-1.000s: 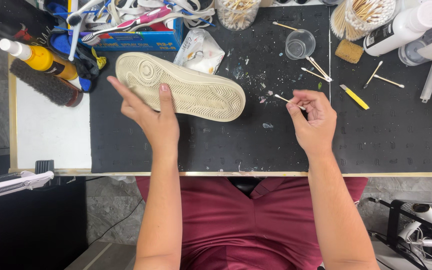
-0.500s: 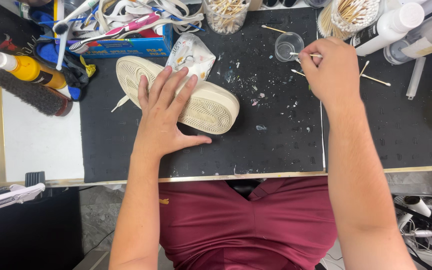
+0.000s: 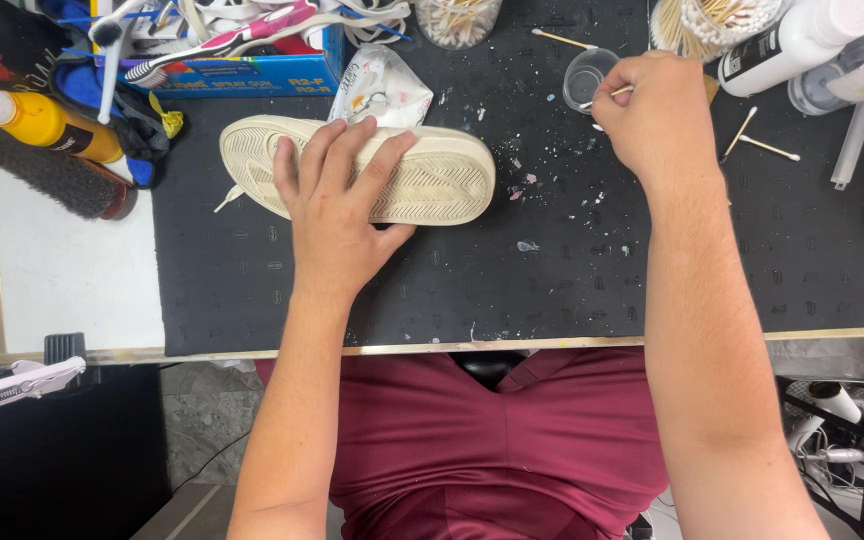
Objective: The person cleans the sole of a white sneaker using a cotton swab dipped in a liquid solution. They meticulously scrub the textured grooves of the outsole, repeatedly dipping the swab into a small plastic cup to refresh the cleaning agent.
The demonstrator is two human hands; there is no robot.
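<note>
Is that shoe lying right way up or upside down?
Upside down. The shoe shows its cream zigzag-treaded sole to the camera, resting on the black mat, with the left hand spread flat across it.

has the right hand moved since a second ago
Yes. The right hand went from the bare mat up to the small clear cup, dipping its cotton swab there.

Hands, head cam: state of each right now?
Left hand: open, fingers spread flat on the upturned shoe sole.
Right hand: closed, pinching a cotton swab at the small clear cup.
</note>
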